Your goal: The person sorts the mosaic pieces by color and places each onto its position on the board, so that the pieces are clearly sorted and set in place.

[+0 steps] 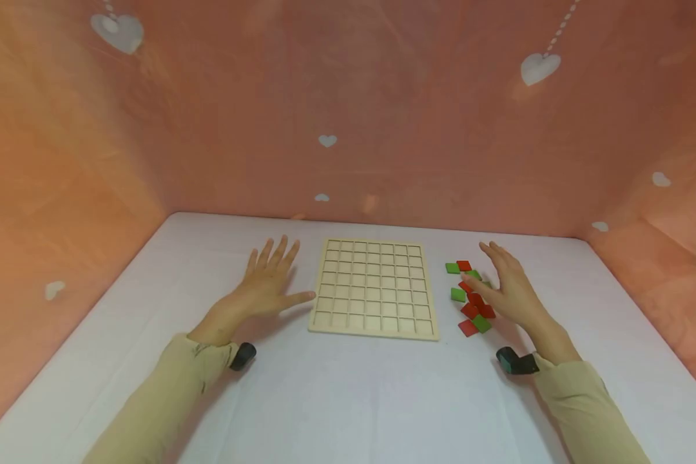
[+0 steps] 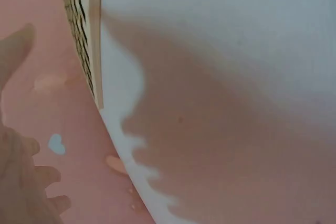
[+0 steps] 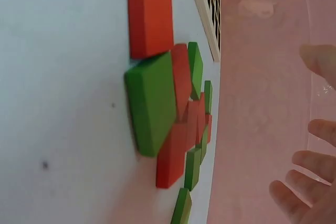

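Observation:
A pale wooden grid board [image 1: 374,290] with rows of square recesses lies flat on the table, its cells bare. My left hand [image 1: 267,287] is spread beside the board's left edge, thumb pointing toward it, holding nothing. In the left wrist view its fingers [image 2: 47,174] are apart and its shadow falls on the white cloth. To the right of the board lies a loose cluster of red square tiles [image 1: 468,328] and green square tiles [image 1: 457,294]. Over that cluster hovers my right hand [image 1: 513,290], fingers extended and nothing in its grasp. Several tiles overlap in the right wrist view.
A white cloth [image 1: 359,393] covers the table. Pink-orange fabric walls [image 1: 383,116] with pale hearts enclose the back and both sides. A dark wrist camera [image 1: 243,356] sits at the left cuff and another wrist camera [image 1: 516,362] at the right.

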Demonstrator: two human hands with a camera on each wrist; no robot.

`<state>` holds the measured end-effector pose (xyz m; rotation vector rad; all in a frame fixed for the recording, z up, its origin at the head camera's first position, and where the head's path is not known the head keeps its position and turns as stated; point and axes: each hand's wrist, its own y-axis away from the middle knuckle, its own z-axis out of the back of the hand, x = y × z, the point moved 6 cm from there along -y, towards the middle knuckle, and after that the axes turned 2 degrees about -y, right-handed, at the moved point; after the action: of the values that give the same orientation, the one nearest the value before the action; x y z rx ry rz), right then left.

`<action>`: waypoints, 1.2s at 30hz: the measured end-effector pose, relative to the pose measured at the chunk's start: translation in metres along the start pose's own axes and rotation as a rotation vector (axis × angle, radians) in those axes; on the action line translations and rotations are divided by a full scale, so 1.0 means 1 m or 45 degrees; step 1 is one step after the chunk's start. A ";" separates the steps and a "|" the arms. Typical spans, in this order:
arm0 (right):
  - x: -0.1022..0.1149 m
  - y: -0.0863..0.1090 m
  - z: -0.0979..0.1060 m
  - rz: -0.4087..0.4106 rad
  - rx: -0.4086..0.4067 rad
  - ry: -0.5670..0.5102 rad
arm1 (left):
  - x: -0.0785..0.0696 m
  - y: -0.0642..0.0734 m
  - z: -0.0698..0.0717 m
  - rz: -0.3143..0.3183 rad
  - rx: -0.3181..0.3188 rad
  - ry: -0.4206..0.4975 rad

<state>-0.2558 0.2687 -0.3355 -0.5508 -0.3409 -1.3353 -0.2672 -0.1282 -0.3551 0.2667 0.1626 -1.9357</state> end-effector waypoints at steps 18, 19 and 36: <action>0.002 0.001 -0.011 -0.005 0.092 -0.053 | -0.018 -0.001 -0.019 -0.051 0.271 -0.021; 0.002 0.001 -0.012 -0.004 0.092 -0.064 | -0.018 0.000 -0.021 -0.052 0.288 -0.029; -0.006 -0.003 -0.027 -0.105 0.204 -0.169 | -0.029 -0.002 -0.029 -0.169 0.406 -0.016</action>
<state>-0.2617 0.2584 -0.3607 -0.4960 -0.5795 -1.3398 -0.2554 -0.0945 -0.3750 0.4637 -0.1424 -2.0920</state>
